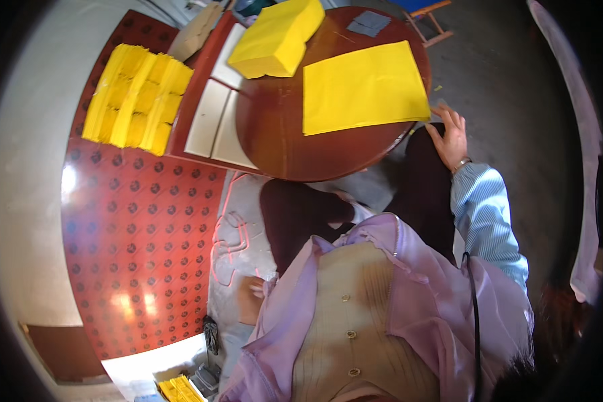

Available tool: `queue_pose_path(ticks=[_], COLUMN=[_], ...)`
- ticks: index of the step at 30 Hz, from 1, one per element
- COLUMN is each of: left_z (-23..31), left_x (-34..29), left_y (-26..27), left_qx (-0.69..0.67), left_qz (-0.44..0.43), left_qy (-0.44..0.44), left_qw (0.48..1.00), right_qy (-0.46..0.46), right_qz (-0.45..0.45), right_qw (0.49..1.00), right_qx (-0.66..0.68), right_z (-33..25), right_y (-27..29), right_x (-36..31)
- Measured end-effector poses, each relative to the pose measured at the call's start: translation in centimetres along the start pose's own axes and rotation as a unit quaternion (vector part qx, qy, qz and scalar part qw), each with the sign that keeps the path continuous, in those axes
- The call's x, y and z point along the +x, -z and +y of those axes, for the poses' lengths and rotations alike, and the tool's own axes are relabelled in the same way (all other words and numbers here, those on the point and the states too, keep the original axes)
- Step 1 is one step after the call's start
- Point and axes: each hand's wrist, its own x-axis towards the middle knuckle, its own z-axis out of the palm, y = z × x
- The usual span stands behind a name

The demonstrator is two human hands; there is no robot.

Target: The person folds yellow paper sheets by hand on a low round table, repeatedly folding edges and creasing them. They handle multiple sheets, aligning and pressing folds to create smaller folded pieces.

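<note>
Lying on a glossy red patterned surface (pixel 147 221) at the far left, yellow bundles (pixel 137 100) are packed side by side in rows, probably so that the round table has room for handling single pieces. Farther down, near the bottom edge, more yellow pieces (pixel 179 388) seem to sit in a container, though too little shows to be sure. The person's left hand (pixel 251 299) hangs low beside the lilac jacket (pixel 298 281), away from the table; it is blurred and partly hidden, so whether its fingers are curled or straight cannot be told, and nothing can be seen in it.

Next comes the round brown table (pixel 271 130), at which the person sits with knees at its edge, likely to bring its top within reach. A thick yellow stack (pixel 275 37) rests toward its far left side, perhaps set there so the near part could take the flat yellow sheet (pixel 365 87). That sheet lies spread out, its near right corner at the table's rim. Behind it is a small grey cloth (pixel 368 23). At the right, the right hand (pixel 453 139) is open, fingers loosely bent, just beside that corner; whether a fingertip touches it cannot be told.
</note>
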Motion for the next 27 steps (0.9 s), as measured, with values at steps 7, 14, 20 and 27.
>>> queue_pose_path(ticks=[7, 14, 20, 27], left_z=[12.3, 20.6, 17.5, 11.7], left_x=[27.5, 41.2, 42.4, 44.6], left_y=[-7.2, -19.8, -19.2, -14.9], left_qx=[-0.2, -0.073, -0.057, -0.019], left_qz=[0.004, -0.035, -0.04, -0.066], left_qy=[-0.263, -0.465, -0.49, -0.46], left_qw=[0.944, 0.881, 0.869, 0.885], right_qy=[-0.159, -0.375, -0.322, -0.305], right_qz=[-0.071, -0.224, -0.197, -0.251], right_qw=[0.983, 0.883, 0.917, 0.874], right_qx=[0.051, 0.171, 0.128, 0.283], right_z=[5.0, 4.1, -1.9, -8.5], right_y=[-2.8, -1.3, -1.4, -4.9], right_x=[5.1, 7.9, 6.9, 5.0])
